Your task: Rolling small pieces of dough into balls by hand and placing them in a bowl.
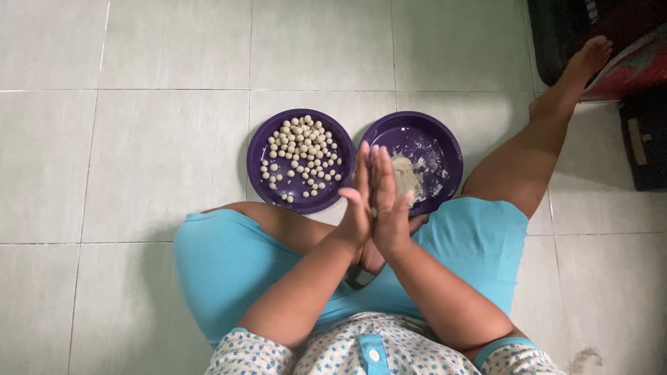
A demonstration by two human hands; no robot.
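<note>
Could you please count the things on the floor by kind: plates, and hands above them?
Purple plates: 2, one with dough balls, one with a dough lump
Hands: 2, left and right, pressed palm to palm
Total: 4
The small balls are too many to count exactly.

Two purple plates on the tiled floor

Left plate (258,149) holds many small pale dough balls (301,151) — right plate (450,149) holds a dough lump (405,175) and floury smears.
</note>
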